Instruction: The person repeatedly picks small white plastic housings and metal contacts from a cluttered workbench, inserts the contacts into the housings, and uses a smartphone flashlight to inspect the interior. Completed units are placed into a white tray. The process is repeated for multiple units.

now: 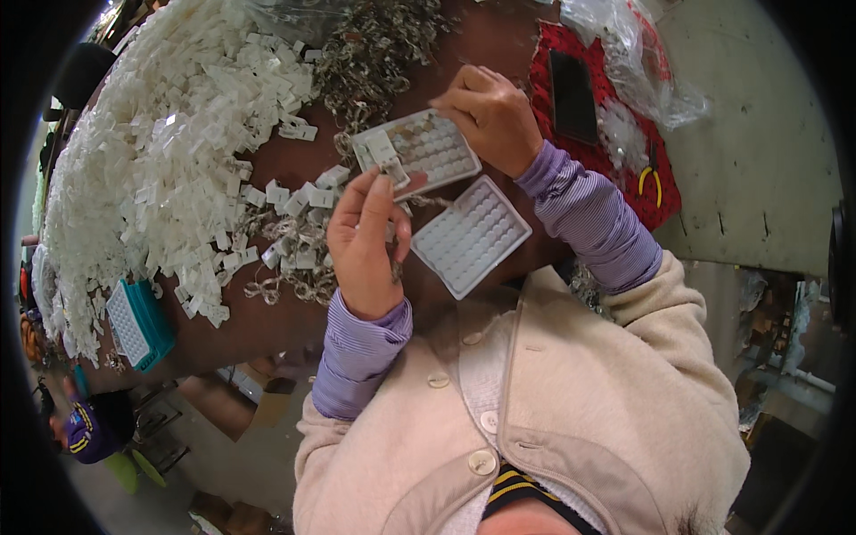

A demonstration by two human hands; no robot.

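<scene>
My left hand (364, 241) pinches a small white plastic card (381, 150) between thumb and fingers, over the left end of a white tray (473, 162) with rows of round hollows. Small pieces lie in some of the hollows at the tray's far side. At that tray's far right edge, my right hand (493, 116) is closed with its fingertips together; whatever they hold is too small to make out. A second white tray (522, 234) with the same kind of hollows lies at an angle just nearer to me.
A huge heap of white cards (169, 152) covers the table's left side. Tangled chains (374, 53) lie behind the trays, more beside my left hand. At right, a red cloth (660, 201) bears a phone (572, 96) and yellow-handled pliers (651, 181). A teal basket (152, 325) stands front left.
</scene>
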